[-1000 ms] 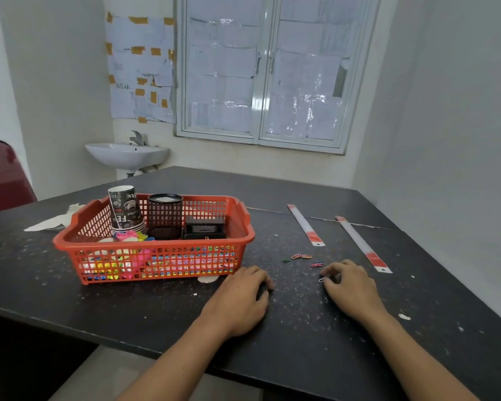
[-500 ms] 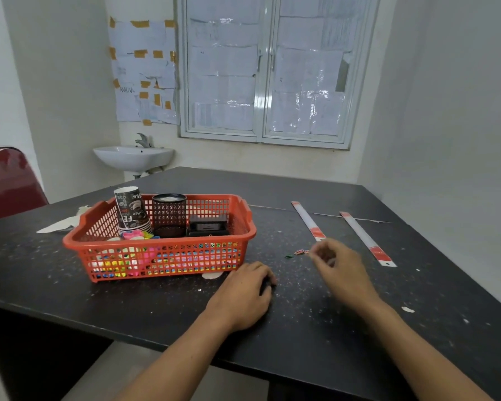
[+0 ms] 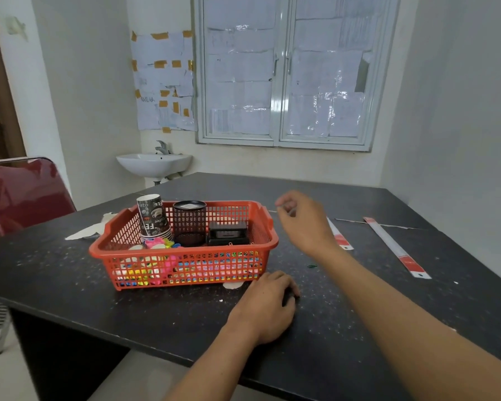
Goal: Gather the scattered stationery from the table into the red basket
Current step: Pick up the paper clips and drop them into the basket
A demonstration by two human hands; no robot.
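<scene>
The right hand [image 3: 304,221] is now lifted off the table [image 3: 344,328] and hangs in the air just beside the right rim of the red basket [image 3: 185,254], between 2 and 3 o'clock from the basket's middle. Half a second ago it was lower and more to the right, with the fingertips down at the small paper clips. Its fingers [image 3: 284,206] are bent together as in a pinch, but the hand is blurred, so I cannot tell if it has hold of a clip.

From the little group of clips seen before, only one green paper clip [image 3: 312,266] lies on the table now, between 3 and 4 o'clock from the basket.

The left hand [image 3: 269,302] stays where it was, at 4 o'clock from the basket, palm down on the table, the fingers loosely bent, and it has hold of nothing.

The basket stands at the same place, with the paper cups [image 3: 152,215], a black mesh holder [image 3: 189,222], a black box [image 3: 227,233] and coloured pieces inside.

Two white strips with red ends lie at 3 o'clock: the near strip [image 3: 340,237], partly hidden behind the right hand, and the far strip [image 3: 396,247].
</scene>
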